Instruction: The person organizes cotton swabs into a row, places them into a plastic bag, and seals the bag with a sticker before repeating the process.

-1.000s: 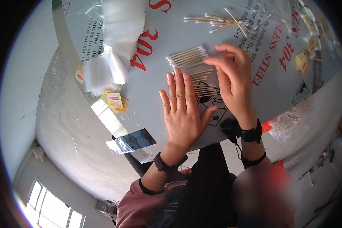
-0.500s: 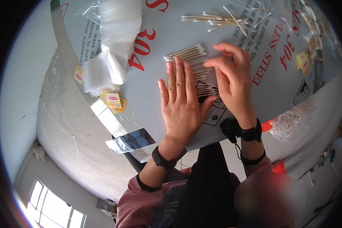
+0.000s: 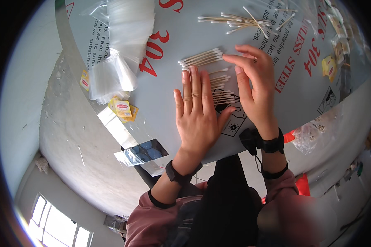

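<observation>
My left hand (image 3: 196,111) lies flat, palm down, over a row of cotton swabs (image 3: 222,97), with its fingers stretched away from me. Swab tips stick out to its right, while the other ends are hidden under the palm. Just beyond the fingertips, more cotton swabs (image 3: 200,58) lie side by side in a neat group. My right hand (image 3: 255,82) hovers at the right ends of that group, forefinger extended, thumb apart from it, and nothing visible between them. Farther off, a loose heap of cotton swabs (image 3: 239,19) lies crisscrossed.
Clear plastic bags (image 3: 130,29) are stacked at the left, with small yellow cards (image 3: 123,108) beside them. A shiny packet (image 3: 146,152) rests at the table's near left edge. On the right are another yellow card (image 3: 329,67) and filled bags (image 3: 341,41).
My left hand has slid slightly toward me, showing more of the far swab group. My right hand's thumb and forefinger have shifted a little to the right of the swab ends.
</observation>
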`<state>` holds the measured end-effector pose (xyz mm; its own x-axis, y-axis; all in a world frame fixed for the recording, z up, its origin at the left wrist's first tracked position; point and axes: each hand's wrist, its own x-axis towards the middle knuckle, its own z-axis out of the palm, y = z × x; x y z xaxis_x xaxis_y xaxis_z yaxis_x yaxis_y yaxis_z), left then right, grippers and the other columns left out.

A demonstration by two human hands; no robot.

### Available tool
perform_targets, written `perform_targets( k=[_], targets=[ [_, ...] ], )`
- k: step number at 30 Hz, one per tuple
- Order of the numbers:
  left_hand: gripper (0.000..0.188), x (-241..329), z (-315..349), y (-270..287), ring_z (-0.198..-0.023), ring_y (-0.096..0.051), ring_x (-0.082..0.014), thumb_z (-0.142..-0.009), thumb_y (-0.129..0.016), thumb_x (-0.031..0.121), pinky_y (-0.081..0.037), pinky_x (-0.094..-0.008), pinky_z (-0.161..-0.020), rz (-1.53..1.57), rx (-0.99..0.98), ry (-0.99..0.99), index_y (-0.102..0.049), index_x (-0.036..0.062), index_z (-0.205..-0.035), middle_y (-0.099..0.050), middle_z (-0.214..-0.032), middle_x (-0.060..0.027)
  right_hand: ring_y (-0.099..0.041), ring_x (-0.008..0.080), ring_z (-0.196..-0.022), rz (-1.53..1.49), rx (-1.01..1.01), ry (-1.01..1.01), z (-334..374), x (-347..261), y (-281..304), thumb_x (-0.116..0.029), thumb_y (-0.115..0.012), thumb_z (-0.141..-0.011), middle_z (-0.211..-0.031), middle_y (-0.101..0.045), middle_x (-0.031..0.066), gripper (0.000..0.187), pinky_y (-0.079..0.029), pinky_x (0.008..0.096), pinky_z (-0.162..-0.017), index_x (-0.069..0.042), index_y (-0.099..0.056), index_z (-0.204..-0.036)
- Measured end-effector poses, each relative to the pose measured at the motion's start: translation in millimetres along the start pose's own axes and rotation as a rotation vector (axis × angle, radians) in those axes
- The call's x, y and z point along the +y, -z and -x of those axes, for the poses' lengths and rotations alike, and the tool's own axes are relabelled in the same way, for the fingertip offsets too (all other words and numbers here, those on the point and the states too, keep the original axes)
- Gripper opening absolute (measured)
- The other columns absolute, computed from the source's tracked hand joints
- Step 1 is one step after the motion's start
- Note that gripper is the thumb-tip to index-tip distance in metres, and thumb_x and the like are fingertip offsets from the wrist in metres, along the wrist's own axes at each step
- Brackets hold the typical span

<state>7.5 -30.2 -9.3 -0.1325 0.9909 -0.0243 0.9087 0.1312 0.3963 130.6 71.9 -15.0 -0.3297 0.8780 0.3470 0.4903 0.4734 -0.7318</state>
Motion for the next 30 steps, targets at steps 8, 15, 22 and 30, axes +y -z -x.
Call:
perform_targets(
  k=[8, 15, 22, 30],
  targets=[
    [0.093, -5, -8, 5, -0.152, -0.012, -0.0455, -0.095, -0.050, 0.063, -0.014, -0.0633, -0.118, 0.030, -0.002, 0.038, -0.024, -0.0025, -0.156, -0.017, -0.163, -0.0270, -0.056, 0.0258, -0.093, 0.041, -0.033, -0.006, 3, 0, -1, 0.013, -0.061, -0.075, -0.121, -0.060, 0.0059, 0.034, -0.050, 0.0366, -0.079, -0.010, -0.069, -0.099],
    [0.082, -6, -12, 8, -0.152, -0.018, -0.0426, -0.096, -0.049, 0.062, -0.017, -0.0592, -0.118, -0.008, 0.065, 0.008, -0.035, 0.0068, -0.155, -0.023, -0.162, -0.0246, -0.057, 0.0267, -0.094, 0.035, -0.017, -0.017, 1, 0, 1, 0.014, -0.060, -0.075, -0.122, -0.060, 0.0062, 0.033, -0.050, 0.0373, -0.079, -0.009, -0.069, -0.097],
    [0.075, -10, -22, 15, -0.152, -0.011, -0.0460, -0.095, -0.052, 0.059, -0.017, -0.0658, -0.116, -0.089, 0.039, -0.064, -0.040, 0.0141, -0.154, -0.015, -0.164, -0.0253, -0.057, 0.0274, -0.094, 0.038, -0.019, 0.002, 2, -1, 0, 0.014, -0.060, -0.074, -0.121, -0.060, 0.0067, 0.034, -0.050, 0.0365, -0.079, -0.009, -0.070, -0.098],
    [0.081, -1, 6, 11, -0.153, -0.013, -0.0435, -0.095, -0.047, 0.064, -0.011, -0.0651, -0.117, -0.097, -0.105, -0.037, -0.036, 0.0110, -0.156, -0.020, -0.165, -0.0207, -0.059, 0.0277, -0.098, -0.088, 0.013, -0.059, 3, -1, 4, 0.016, -0.057, -0.079, -0.119, -0.062, 0.0091, 0.031, -0.051, 0.0345, -0.077, -0.006, -0.069, -0.098]
  ],
)
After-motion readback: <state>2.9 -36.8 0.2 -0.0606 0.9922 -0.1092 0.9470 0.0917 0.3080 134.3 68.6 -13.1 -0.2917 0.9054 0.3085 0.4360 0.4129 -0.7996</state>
